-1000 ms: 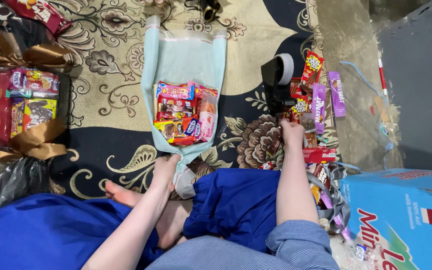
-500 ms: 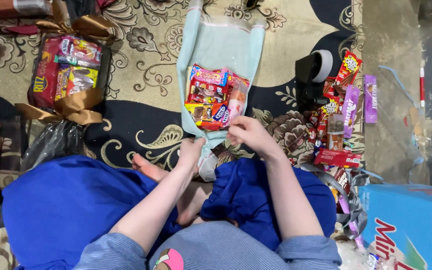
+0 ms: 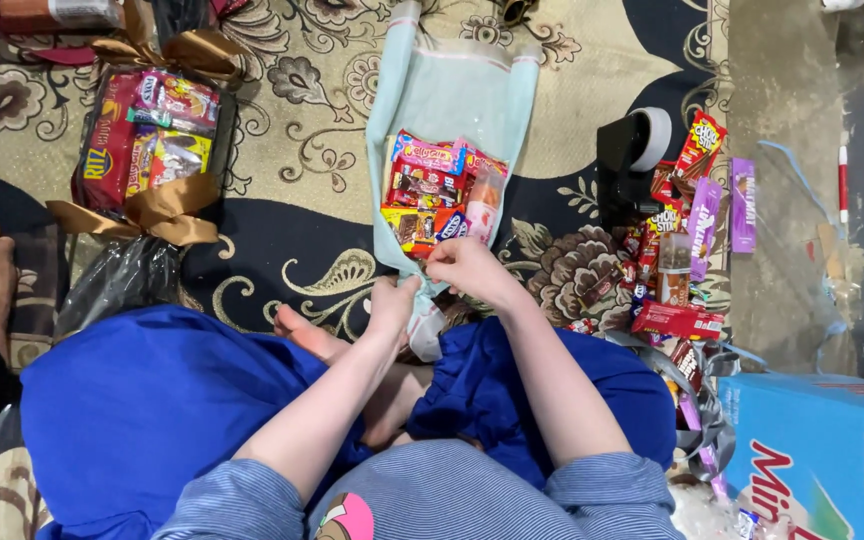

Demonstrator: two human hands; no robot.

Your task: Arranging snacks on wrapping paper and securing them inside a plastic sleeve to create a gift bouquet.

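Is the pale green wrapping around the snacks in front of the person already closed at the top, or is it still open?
Open at the top: the pale green wrapping lies spread flat on the carpet, and the snack packets show uncovered. Both hands pinch only its lower end.

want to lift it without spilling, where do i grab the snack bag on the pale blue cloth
Grip the snack bag at its gathered near end, where both the left hand and right hand pinch it. Come from the near side: the snacks sit further up.
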